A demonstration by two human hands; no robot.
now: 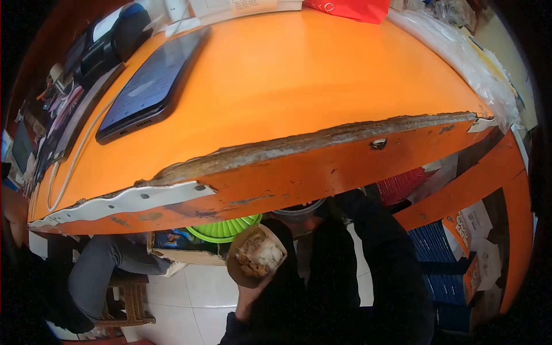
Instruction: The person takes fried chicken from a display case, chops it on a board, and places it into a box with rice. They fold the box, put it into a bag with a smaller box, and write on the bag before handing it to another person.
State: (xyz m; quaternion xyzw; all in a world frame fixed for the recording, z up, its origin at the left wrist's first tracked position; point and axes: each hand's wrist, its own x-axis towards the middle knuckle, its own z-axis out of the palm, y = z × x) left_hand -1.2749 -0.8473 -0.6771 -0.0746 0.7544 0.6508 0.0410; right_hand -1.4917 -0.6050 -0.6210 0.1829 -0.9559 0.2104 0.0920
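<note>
My left hand (248,298) holds a brown paper bowl (234,265) from below, low in the view and just under the table's front edge. White rice (265,253) and a brown, chunky food (250,267) lie in the bowl. My right arm, in a dark sleeve (391,259), reaches forward beneath the tabletop. The hand at its end is hidden by the table edge and shadow, close to a grey-rimmed container (299,211). A bright green ribbed plastic basket or lid (221,229) sits just behind the bowl.
An orange table (299,75) with a chipped front edge bears a phone (152,86), a cable (80,146), a red bag (353,8) and clear plastic wrap (454,52). Stacked blue booklets (440,270) fill the right shelf. Another person's grey-trousered leg (109,270) is at left.
</note>
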